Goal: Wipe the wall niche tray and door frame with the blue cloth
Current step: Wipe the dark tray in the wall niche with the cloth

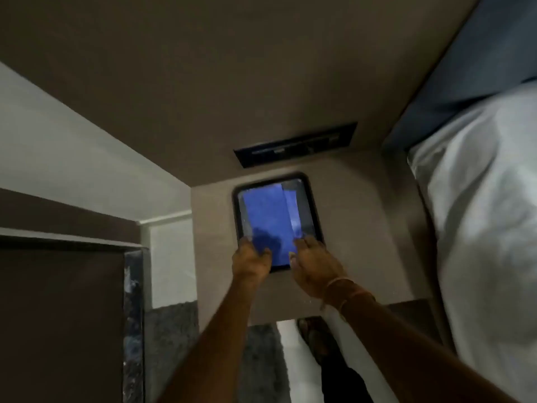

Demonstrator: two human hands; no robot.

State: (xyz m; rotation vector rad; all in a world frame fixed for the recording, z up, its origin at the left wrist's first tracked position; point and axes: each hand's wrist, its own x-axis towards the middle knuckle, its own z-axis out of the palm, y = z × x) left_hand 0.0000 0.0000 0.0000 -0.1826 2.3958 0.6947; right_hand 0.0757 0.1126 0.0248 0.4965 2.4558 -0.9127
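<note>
A blue cloth (268, 216) lies spread flat inside the dark-rimmed niche tray (315, 210) set in a beige panel. My left hand (251, 261) presses on the cloth's near left corner, fingers bent over its edge. On the near right edge rests my right hand (312, 267), fingers spread on the fabric. A thin band circles my right wrist. The door frame (133, 315), dark with a speckled stone edge, stands at the lower left, apart from both hands.
A dark slot panel (296, 145) sits just beyond the tray. White bedding (479, 213) and a blue headboard (476, 68) fill the right side. A brown door (61, 324) is at the lower left. A foot in a sandal (316, 338) stands on the floor below.
</note>
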